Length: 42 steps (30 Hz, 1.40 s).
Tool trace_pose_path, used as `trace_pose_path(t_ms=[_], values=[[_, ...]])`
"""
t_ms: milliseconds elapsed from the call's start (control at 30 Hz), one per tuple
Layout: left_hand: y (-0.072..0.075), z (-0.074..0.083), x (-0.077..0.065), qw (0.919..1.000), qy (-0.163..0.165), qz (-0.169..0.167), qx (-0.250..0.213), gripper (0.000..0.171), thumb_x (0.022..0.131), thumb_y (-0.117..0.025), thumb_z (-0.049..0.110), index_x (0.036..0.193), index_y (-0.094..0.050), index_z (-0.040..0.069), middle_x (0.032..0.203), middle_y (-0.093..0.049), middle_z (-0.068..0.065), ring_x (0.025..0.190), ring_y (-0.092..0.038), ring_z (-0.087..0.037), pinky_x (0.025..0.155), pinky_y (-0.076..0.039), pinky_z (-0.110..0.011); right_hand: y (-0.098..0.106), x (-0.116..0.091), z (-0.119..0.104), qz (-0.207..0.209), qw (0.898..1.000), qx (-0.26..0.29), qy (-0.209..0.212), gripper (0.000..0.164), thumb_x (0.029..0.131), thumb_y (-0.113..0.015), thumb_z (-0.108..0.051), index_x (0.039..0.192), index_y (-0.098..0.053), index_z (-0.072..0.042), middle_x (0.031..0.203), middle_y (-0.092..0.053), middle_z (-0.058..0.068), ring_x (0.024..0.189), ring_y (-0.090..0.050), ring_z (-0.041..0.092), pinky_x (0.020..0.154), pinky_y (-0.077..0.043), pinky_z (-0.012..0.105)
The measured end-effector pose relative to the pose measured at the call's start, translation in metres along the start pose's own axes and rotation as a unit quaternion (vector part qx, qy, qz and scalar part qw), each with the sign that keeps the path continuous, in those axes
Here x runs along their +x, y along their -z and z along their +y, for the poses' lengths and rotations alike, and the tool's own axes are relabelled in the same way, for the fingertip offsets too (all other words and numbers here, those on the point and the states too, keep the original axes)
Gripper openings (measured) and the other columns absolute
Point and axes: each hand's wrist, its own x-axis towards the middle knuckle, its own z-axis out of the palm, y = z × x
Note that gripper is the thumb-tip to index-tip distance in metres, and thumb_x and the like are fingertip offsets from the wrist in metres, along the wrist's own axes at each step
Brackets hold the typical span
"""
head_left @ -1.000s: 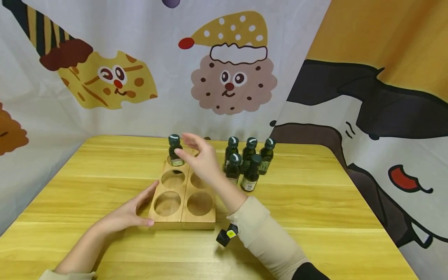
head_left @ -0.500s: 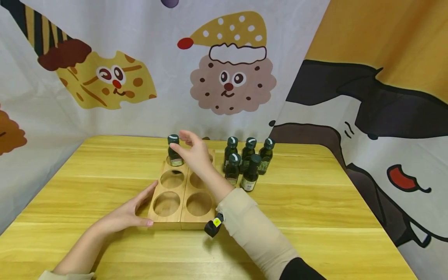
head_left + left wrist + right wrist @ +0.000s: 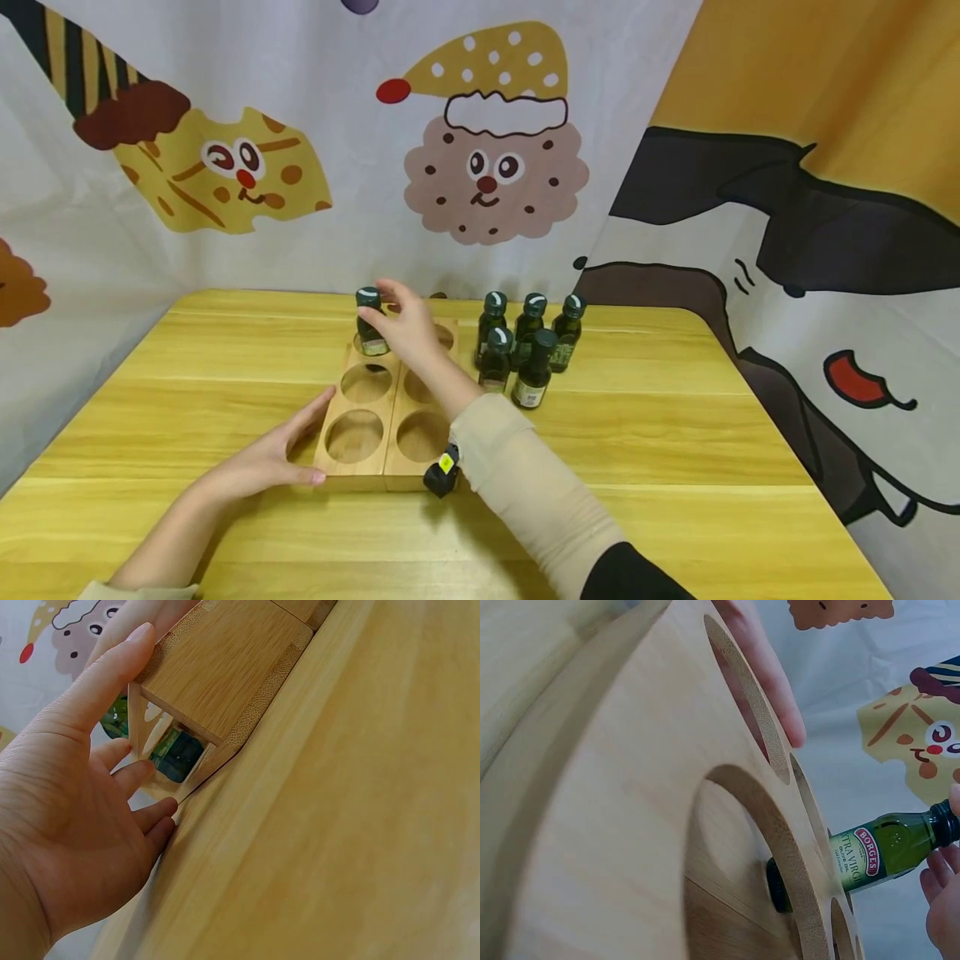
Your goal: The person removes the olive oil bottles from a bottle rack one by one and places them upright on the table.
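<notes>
A small green-glass olive oil bottle [image 3: 370, 327] stands in the far-left hole of a wooden rack [image 3: 352, 483] with round holes. Its "Borges" label [image 3: 861, 859] shows in the right wrist view, and its dark base reaches down inside the rack. My right hand [image 3: 415, 333] pinches the bottle's dark cap [image 3: 943, 825], thumb on one side and fingers on the other. At the rack's near-left corner rests my left hand [image 3: 258, 461], thumb at the front face and spread, fairly straight fingers along the side. The nearer holes hold no bottles.
Several similar dark-capped bottles [image 3: 531, 379] stand grouped on the wooden table [image 3: 675, 467] right of the rack. A black wrist device [image 3: 441, 477] hangs below the right sleeve, over the rack's near-right corner. A cartoon-printed cloth [image 3: 337, 250] hangs behind the table.
My right hand has moved left from beside the bottle, and its fingers have come together around the cap. The left hand, the rack and the grouped bottles stay in place.
</notes>
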Motion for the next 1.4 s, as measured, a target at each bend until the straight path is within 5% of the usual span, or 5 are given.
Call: trace_pose_path(t_ms=[333, 867, 1400], values=[[-0.001, -0.001, 0.000, 0.9999, -0.001, -0.003, -0.010, 0.103, 0.080, -0.075, 0.006, 0.156, -0.006, 0.019, 0.158, 0.000, -0.020, 0.139, -0.002, -0.047, 0.097, -0.016, -0.007, -0.006, 0.002, 0.004, 0.003, 1.000, 0.013, -0.011, 0.044, 0.089, -0.069, -0.021, 0.131, -0.058, -0.011, 0.108, -0.064, 0.000, 0.099, -0.057, 0.007, 0.088, -0.045, 0.019], [-0.001, 0.003, -0.001, 1.0000, 0.001, -0.003, -0.005, 0.103, 0.081, -0.075, 0.007, 0.156, -0.006, 0.020, 0.157, -0.002, -0.021, 0.138, -0.005, -0.049, 0.095, -0.017, -0.005, -0.011, -0.004, -0.002, 0.009, 1.000, -0.006, -0.009, 0.036, 0.094, -0.062, -0.016, 0.129, -0.057, -0.011, 0.117, -0.062, 0.006, 0.102, -0.060, 0.017, 0.074, -0.052, 0.019], [-0.001, 0.000, -0.001, 1.0000, -0.007, -0.001, -0.002, 0.104, 0.079, -0.075, 0.006, 0.156, -0.007, 0.020, 0.157, -0.002, -0.021, 0.138, -0.005, -0.047, 0.096, -0.016, -0.005, 0.005, -0.001, -0.024, 0.032, 0.997, -0.014, 0.066, 0.036, 0.093, -0.064, -0.014, 0.127, -0.056, -0.007, 0.118, -0.061, 0.008, 0.102, -0.059, 0.016, 0.078, -0.050, 0.018]])
